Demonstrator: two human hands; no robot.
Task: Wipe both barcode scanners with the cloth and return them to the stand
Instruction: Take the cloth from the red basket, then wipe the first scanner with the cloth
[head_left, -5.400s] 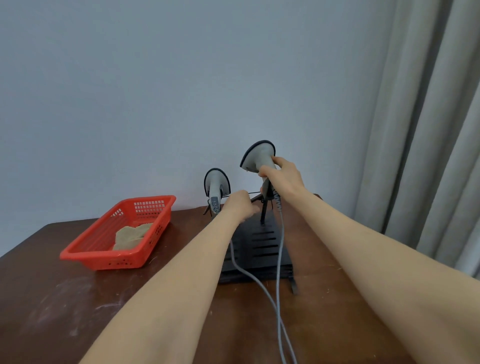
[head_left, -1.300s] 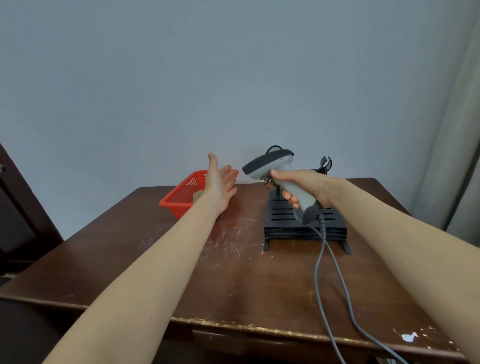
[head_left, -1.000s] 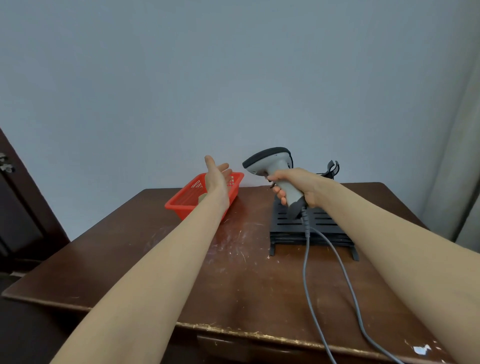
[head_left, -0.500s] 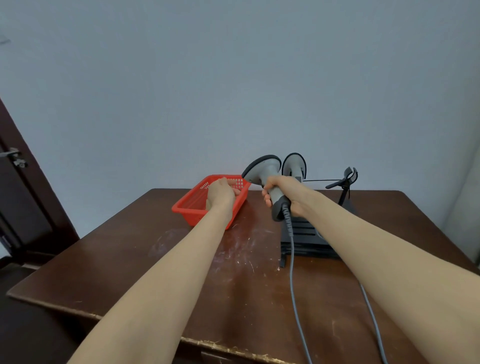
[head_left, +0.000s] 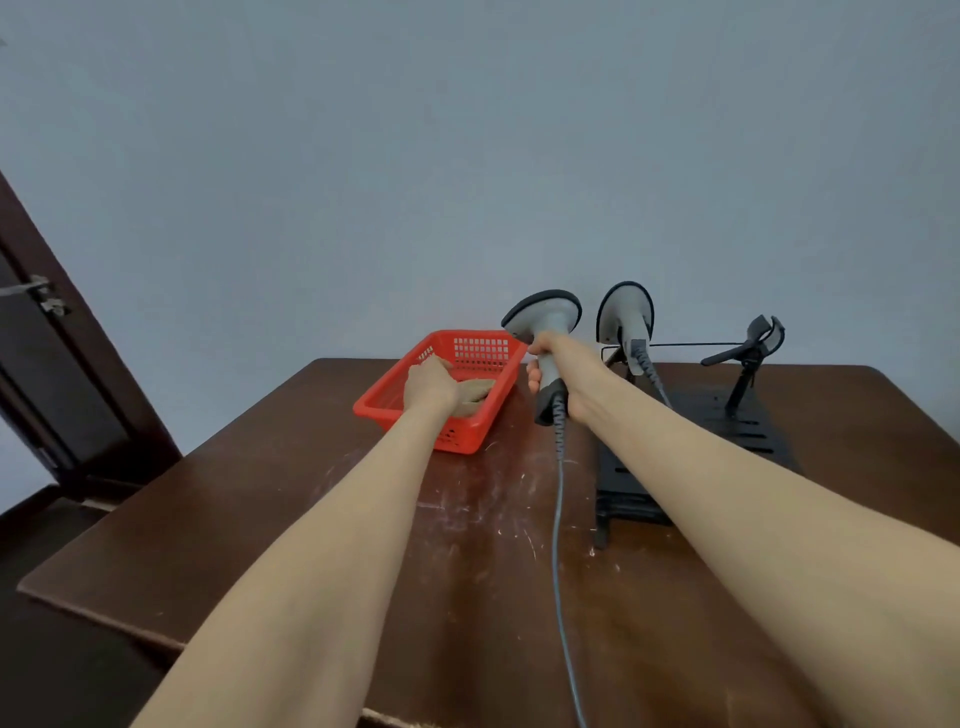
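My right hand (head_left: 558, 364) grips the handle of a grey barcode scanner (head_left: 543, 316), upright above the table with its head at the top and its cable (head_left: 557, 519) hanging toward me. The second scanner (head_left: 626, 312) sits in the left holder of the black stand (head_left: 737, 421). The right holder (head_left: 753, 345) of that stand holds nothing. My left hand (head_left: 430, 387) is down inside the red basket (head_left: 467, 436), resting on the beige cloth (head_left: 477, 389). Its fingers are hidden, so whether they hold the cloth does not show.
Everything stands on a scratched brown wooden table (head_left: 260, 493) against a pale wall. A dark door (head_left: 47, 374) is at the left. The second scanner's cable runs behind my right forearm.
My left hand has dropped from the basket's rim into the basket onto the cloth. My right hand has kept the scanner upright, left of the stand. The view has shifted slightly to the left.
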